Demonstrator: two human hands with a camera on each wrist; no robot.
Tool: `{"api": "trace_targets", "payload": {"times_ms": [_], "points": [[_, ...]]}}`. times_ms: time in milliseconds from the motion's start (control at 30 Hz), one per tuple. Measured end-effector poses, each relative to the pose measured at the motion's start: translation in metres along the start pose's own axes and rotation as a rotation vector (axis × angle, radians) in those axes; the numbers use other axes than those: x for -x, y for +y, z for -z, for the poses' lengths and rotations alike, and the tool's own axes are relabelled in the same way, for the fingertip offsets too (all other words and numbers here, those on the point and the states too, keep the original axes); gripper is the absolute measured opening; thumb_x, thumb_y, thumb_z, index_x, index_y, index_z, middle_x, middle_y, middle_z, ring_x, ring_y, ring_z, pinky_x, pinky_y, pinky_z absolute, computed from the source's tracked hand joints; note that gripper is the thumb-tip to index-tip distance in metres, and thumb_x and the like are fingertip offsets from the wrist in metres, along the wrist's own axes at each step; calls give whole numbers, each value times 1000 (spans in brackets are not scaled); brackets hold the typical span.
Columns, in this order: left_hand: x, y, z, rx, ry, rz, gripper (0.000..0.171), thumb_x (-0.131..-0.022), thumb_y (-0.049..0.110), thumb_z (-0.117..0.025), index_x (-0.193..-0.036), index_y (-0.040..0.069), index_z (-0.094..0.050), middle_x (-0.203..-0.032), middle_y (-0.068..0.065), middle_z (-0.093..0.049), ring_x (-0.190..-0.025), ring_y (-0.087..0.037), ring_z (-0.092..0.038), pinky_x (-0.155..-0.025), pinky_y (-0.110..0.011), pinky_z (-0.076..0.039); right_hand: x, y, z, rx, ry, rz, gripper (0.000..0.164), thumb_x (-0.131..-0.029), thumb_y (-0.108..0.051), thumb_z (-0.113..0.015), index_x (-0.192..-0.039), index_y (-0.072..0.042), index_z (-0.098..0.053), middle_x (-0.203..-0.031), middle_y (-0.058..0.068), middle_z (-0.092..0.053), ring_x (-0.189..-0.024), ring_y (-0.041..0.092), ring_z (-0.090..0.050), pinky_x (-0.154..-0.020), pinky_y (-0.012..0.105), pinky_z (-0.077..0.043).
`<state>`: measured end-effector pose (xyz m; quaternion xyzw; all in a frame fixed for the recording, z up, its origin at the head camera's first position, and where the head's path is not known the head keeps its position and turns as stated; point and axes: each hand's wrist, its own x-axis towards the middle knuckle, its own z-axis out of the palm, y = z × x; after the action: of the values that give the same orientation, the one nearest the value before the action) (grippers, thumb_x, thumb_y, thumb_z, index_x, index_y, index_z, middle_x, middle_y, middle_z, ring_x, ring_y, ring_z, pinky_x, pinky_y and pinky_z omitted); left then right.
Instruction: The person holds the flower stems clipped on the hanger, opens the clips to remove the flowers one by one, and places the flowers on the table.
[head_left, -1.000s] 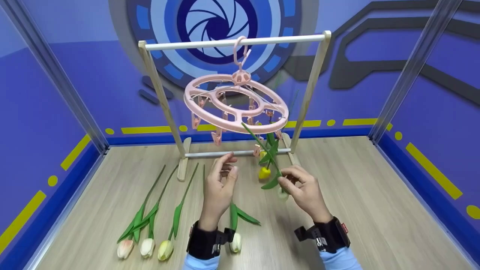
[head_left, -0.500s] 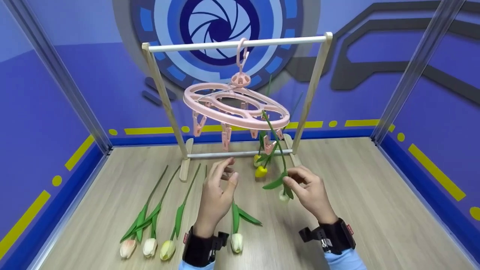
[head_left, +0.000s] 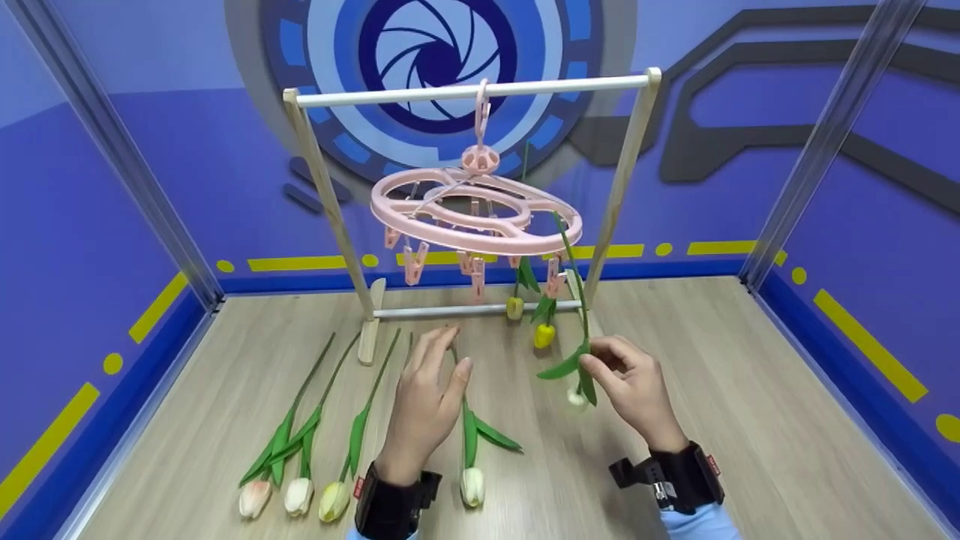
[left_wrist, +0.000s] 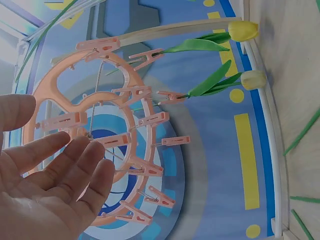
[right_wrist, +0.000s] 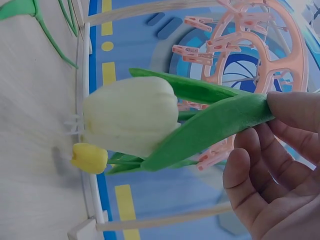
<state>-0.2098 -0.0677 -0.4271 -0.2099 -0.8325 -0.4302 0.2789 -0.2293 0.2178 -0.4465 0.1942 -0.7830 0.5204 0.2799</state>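
My right hand (head_left: 630,386) pinches a white tulip (right_wrist: 130,112) by its green leaf and stem, the bloom hanging downward. Its stem rises in front of the right rim of a round pink clip hanger (head_left: 480,243). My left hand (head_left: 426,405) holds nothing; its fingers are extended below the hanger's left half. Pink clothespins (left_wrist: 175,140) dangle round the rings. Two of them carry upside-down tulips: a bright yellow tulip (head_left: 544,337) and a pale yellow tulip (head_left: 514,308) behind it.
A wooden stand with a white top bar (head_left: 405,95) bears the hanger. On the table lie a pinkish tulip (head_left: 255,499), a white tulip (head_left: 298,496), a yellowish tulip (head_left: 334,501) and another white tulip (head_left: 472,487). Printed blue walls enclose the table.
The hanger has turned and swayed, shifting its clips and the two clipped tulips. My right hand has moved right with its tulip. My left hand has drawn back slightly toward me.
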Motion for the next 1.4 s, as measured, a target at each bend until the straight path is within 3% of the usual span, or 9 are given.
{"api": "trace_targets", "payload": {"times_ms": [333, 767, 1167, 1400], "points": [[3, -4, 0, -100, -6, -8, 41, -104, 18, -63, -139, -3, -59, -134, -19, -60, -124, -34, -60, -101, -51, -51, -2, 0, 10, -45, 33, -96, 7, -93, 2, -73, -100, 0, -75, -85, 12, -73, -69, 10, -66, -63, 18, -54], [8, -13, -9, -244, 5, -53, 44, -101, 18, -68, -137, -7, -60, -131, -22, -61, -121, -37, -60, -100, -54, -49, 3, 6, 15, 22, 63, -252, 5, -95, -1, -73, -99, 1, -75, -80, 12, -73, -63, 19, -67, -58, 23, -54], [10, -18, -17, -282, -41, -14, 45, -101, 19, -68, -137, -7, -60, -133, -23, -61, -123, -39, -59, -100, -57, -47, 5, 9, 16, 114, -43, -431, 7, -98, -2, -68, -100, 3, -71, -78, 11, -70, -62, 15, -65, -57, 26, -55], [10, -21, -19, -312, -70, 5, 45, -102, 22, -67, -137, -5, -60, -133, -22, -61, -122, -40, -60, -99, -56, -48, 7, 12, 9, 121, -99, -482, 5, -97, -2, -68, -93, 2, -69, -76, 8, -67, -59, 16, -63, -54, 28, -55]]}}
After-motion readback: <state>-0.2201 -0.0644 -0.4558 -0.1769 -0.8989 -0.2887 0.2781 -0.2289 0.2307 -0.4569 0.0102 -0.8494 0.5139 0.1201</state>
